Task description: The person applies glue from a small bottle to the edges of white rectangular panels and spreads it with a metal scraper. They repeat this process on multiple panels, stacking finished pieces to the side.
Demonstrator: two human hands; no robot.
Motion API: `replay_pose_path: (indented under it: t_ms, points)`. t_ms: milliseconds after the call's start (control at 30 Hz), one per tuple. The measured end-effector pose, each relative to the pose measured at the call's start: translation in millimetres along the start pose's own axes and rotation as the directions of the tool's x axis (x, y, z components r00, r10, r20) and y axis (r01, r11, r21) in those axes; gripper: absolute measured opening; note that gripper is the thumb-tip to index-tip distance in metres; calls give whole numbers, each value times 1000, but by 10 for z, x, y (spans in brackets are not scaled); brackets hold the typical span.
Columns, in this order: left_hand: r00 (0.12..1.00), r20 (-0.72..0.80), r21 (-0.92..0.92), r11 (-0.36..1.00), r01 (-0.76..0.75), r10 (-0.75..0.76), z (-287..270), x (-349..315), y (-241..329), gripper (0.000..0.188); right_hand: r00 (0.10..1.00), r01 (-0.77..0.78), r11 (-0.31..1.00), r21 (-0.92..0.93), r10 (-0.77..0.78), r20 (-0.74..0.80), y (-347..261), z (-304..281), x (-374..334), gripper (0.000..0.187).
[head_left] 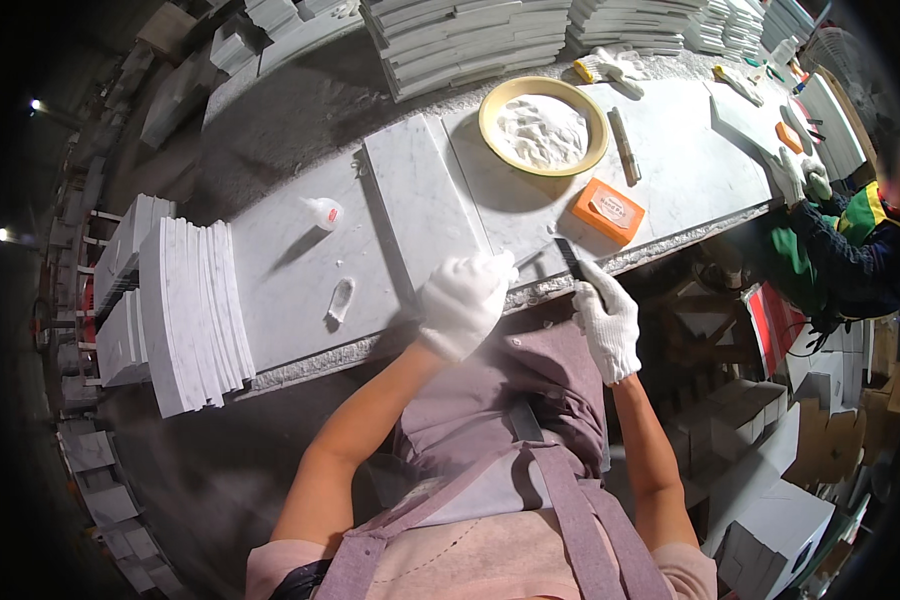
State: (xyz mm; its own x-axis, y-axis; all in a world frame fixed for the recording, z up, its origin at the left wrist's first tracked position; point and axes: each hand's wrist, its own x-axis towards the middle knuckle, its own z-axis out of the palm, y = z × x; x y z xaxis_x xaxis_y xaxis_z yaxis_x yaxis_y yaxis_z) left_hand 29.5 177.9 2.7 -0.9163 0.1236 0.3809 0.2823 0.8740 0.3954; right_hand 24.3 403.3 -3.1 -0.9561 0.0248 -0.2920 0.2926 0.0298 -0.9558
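Note:
Both my hands wear white knit gloves over the near edge of a marble-topped bench. My left hand [465, 305] is closed in a fist beside the near end of a long marble slab [410, 185]. A thin grey blade-like piece [538, 257] shows just right of that fist; its grip end is hidden. My right hand [608, 320] is closed around a flat dark strip-shaped tool [568, 258], which points up toward the bench. Just beyond this hand lies an orange box [608, 212]. A yellow-rimmed bowl [487, 118] holding white powder stands farther back.
A small white bottle [322, 212] and a white paste-like patch [341, 300] are on the left of the bench. Thin marble tiles [195, 310] stand at its left end. A narrow bar [625, 145] lies right of the bowl. Another person [850, 240] works at far right.

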Motion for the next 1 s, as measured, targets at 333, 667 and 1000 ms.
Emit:
replay_pose_path:
  t_ms: [333, 667, 1000]
  points:
    - [518, 673, -534, 137, 834, -528, -308, 275, 202, 29, 977, 210, 977, -46, -211, -37, 279, 294, 2, 42]
    - [519, 607, -645, 8, 764, -602, -185, 194, 141, 22, 991, 120, 987, 104, -114, -66, 266, 253, -208, 45]
    - [820, 125, -832, 391, 393, -558, -252, 1182, -125, 22, 996, 42, 944, 326, -14, -89, -9, 320, -158, 48]
